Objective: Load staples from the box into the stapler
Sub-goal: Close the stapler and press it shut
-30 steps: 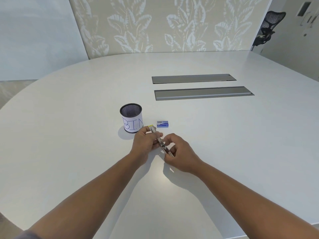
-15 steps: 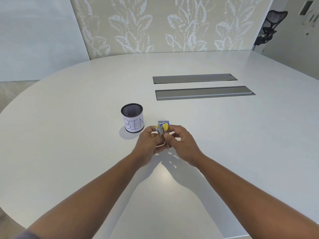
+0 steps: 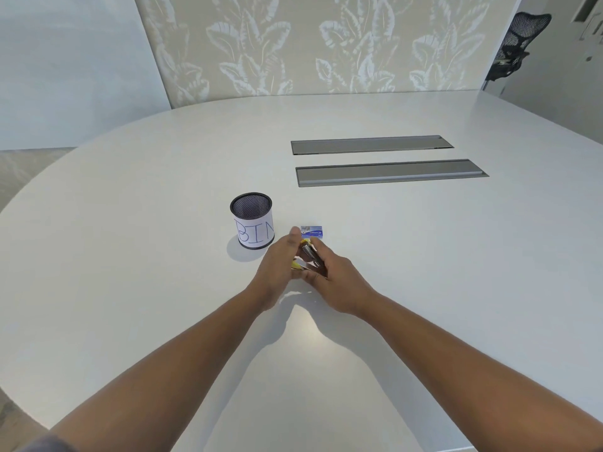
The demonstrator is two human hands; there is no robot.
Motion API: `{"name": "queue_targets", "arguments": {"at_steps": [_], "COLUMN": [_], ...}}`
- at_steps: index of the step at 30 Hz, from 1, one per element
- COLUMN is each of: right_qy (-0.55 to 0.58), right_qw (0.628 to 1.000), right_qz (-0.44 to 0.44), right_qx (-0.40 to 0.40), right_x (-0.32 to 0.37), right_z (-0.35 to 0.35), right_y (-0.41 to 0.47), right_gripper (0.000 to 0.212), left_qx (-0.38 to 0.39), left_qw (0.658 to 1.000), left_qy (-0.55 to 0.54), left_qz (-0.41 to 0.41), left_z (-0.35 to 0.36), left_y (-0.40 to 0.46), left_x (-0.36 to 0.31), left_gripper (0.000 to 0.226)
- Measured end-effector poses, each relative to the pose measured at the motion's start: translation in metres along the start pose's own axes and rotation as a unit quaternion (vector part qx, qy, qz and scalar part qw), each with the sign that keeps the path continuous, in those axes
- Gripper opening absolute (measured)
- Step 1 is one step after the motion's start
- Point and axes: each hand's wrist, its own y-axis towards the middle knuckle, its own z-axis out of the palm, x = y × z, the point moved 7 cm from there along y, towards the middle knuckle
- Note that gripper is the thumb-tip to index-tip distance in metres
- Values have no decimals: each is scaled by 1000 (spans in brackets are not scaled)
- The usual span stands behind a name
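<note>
Centre frame: both hands, left hand (image 3: 277, 265) and right hand (image 3: 336, 282), grip the yellow stapler (image 3: 308, 256) above the counter (image 3: 424, 256), seemingly opening it. Next, staples from the box (image 3: 312, 231) just beyond.

I am seeing both forearms showing bare to the hands, left hand (image 3: 277, 265) and right hand (image 3: 339, 282) wearing no gloves, with a grey sleeve (image 3: 39, 443) edge showing at the left arm.

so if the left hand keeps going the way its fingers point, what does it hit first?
Probably the blue staple box. The left hand points away from the person with its fingers right beside the box's near-left corner. The gap is unclear from this one view; the BIN cup sits off to the left.
</note>
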Motion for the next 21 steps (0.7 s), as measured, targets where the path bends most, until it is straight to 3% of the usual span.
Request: {"name": "queue_targets", "arguments": {"at_steps": [6, 12, 21], "right_qy": [-32, -192, -242], "right_qw": [998, 979, 967], "right_qz": [-54, -66, -67], "right_qx": [10, -35, -51], "right_x": [3, -8, -11], "right_z": [3, 6, 8], "right_y": [4, 6, 11], "right_gripper": [27, 28, 35], "left_qx": [-81, -118, -93], "left_qw": [966, 942, 938], "left_qy": [212, 296, 322], "left_qz": [124, 108, 87], "left_z": [-6, -6, -7], "left_y": [2, 11, 22], "left_x": [0, 7, 6], "left_gripper": [37, 32, 38]}}
